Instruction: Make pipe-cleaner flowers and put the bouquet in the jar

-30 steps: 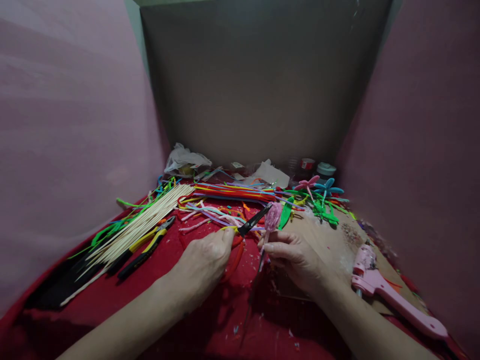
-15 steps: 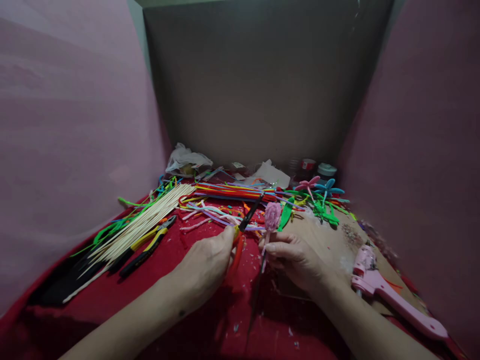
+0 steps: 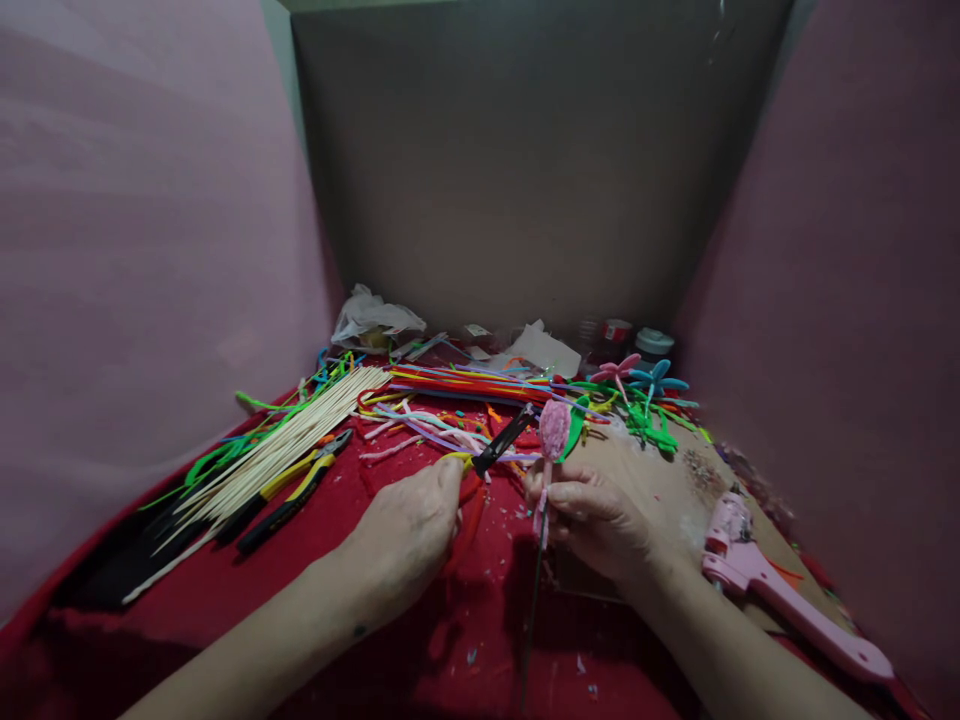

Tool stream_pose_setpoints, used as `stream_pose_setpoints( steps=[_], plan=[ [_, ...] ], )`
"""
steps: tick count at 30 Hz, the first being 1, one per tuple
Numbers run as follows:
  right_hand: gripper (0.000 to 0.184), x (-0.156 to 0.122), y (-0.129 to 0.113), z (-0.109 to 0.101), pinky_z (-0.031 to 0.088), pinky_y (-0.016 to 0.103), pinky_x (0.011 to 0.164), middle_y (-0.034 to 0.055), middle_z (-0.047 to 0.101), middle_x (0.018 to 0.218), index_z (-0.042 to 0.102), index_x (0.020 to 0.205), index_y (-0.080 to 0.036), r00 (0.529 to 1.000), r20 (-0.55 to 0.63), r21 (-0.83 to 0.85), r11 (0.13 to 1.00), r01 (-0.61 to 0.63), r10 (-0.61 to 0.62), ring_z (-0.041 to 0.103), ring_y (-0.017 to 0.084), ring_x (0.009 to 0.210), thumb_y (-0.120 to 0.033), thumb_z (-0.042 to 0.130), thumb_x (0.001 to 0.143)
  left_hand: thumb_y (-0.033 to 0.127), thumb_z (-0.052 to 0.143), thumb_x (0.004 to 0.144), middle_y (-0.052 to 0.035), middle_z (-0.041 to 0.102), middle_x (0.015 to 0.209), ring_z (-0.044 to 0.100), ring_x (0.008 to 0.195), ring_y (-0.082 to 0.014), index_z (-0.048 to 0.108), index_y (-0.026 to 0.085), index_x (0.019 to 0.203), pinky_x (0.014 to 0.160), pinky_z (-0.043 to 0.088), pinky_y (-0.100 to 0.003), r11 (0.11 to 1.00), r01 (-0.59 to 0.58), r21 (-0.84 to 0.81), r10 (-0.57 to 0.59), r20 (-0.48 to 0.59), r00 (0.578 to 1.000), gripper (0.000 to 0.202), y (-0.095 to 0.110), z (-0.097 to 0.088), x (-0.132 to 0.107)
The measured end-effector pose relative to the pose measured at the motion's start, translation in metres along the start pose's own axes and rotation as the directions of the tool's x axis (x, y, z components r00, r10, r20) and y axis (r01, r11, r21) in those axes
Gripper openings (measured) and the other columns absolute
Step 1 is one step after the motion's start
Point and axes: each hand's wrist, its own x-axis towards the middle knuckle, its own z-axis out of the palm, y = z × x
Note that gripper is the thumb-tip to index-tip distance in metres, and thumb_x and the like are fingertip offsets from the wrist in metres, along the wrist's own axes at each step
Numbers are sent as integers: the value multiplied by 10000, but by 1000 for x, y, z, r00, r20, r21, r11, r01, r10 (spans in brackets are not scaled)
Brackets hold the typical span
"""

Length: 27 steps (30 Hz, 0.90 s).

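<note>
My left hand (image 3: pixel 411 522) is closed around the handles of a pair of scissors (image 3: pixel 504 445) with dark blades and yellow and orange-red grips. The blades point up and right, their tips close to the left side of a fuzzy pink flower head (image 3: pixel 555 430). My right hand (image 3: pixel 589 508) pinches the flower just below its head, where pink fuzzy strands hang around the stem. A thin dark stem (image 3: pixel 534 600) runs down from those fingers. Behind the flower shows a green leaf shape (image 3: pixel 576 425). Whether the blades touch the pink fuzz I cannot tell.
Bamboo skewers (image 3: pixel 300 435) and yellow-black pliers (image 3: pixel 296 500) lie at left on the red cloth (image 3: pixel 330 590). Bundled pipe cleaners (image 3: pixel 465 383) stretch across the back. A pink glue gun (image 3: pixel 795 600) rests at right by a cardboard sheet (image 3: pixel 660 490). Walls rise on three sides.
The flower in my right hand has shifted slightly right and turned, its stem now more upright. The scissors have tilted a little lower, still in my left hand.
</note>
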Motion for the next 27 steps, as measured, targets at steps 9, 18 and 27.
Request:
stream_pose_setpoints(
  steps=[9,18,27],
  plan=[
    [150,-1,0,0,200,208,432,-22,458,524,678,672,-126,1000,12,-7,1000,-28,28,328,49,434,-242,693,578,169,235,893,-73,588,906,554,784,-186,446,166,947,694,421,-310,999,-20,-43,21,16,1000,218,7,-1,2],
    [137,-1,3,-3,203,208,441,-13,494,563,674,679,-123,999,20,-20,999,-30,31,342,46,448,-220,700,585,183,270,887,-46,608,825,563,678,-174,419,184,959,590,390,-272,999,-34,-10,34,12,999,166,3,2,4],
    [115,0,2,-3,187,206,438,-18,474,557,664,672,-119,1000,19,-13,1000,-24,24,336,45,456,-209,685,601,218,291,871,-20,582,686,545,568,-153,418,187,908,534,353,-244,999,20,45,-19,-15,1000,136,-10,-1,1]
  ],
)
